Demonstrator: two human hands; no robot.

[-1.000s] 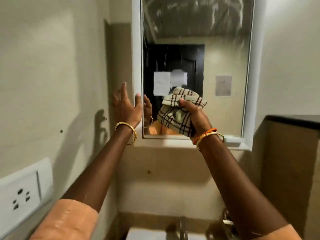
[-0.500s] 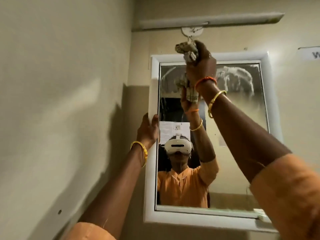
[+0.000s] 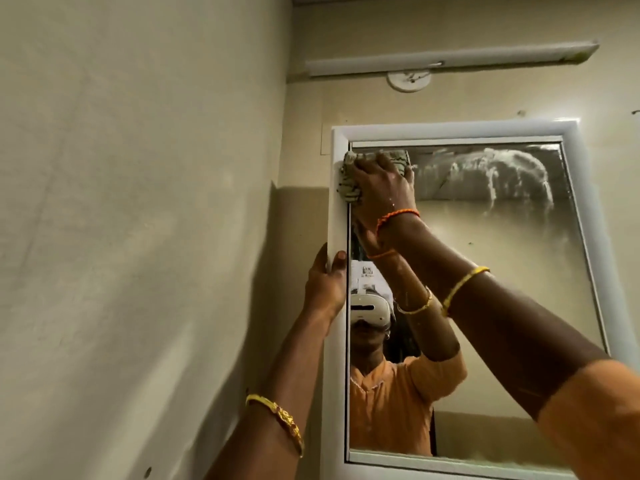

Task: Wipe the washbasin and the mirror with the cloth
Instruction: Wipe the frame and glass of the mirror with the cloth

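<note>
I'm pressing the checked cloth [image 3: 349,181] into the top-left corner of the mirror [image 3: 485,271] with my right hand [image 3: 381,188] bunched tight around it, while my left hand [image 3: 325,282] is gripping the white frame [image 3: 337,220] on its left edge. The upper right of the glass is showing streaky smears [image 3: 502,174] — so I'd say the mirror's only partly done, and the washbasin isn't in view, so no idea there.
</note>
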